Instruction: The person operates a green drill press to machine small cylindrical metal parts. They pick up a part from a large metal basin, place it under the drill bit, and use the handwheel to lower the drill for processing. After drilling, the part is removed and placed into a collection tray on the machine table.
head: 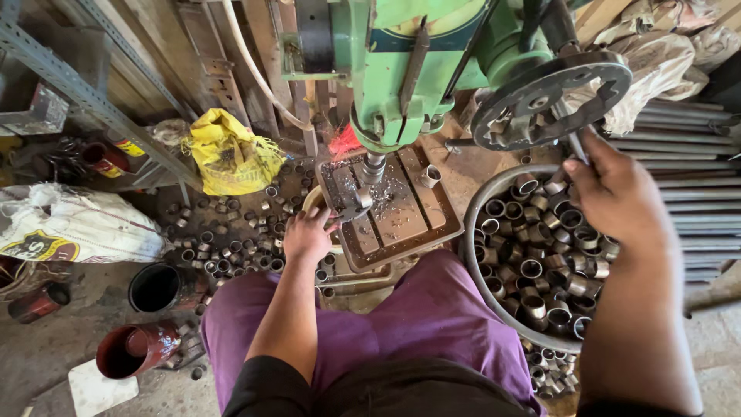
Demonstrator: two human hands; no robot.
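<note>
A: Hands first. What has the left hand (pixel 307 235) got?

B: Fingers closed on a small metal clamp (pixel 351 210) holding a ring on the drill table (pixel 401 220), right under the drill bit (pixel 373 166).

A: And the right hand (pixel 617 197)?

B: Wrapped around a spoke of the feed wheel (pixel 552 96), above the metal basin (pixel 472 255) of cut pipe rings (pixel 540 262).

A: Anything beside the left?

B: Loose rings (pixel 231 239) on the floor to its left, with a yellow sack (pixel 230 154) beyond.
</note>
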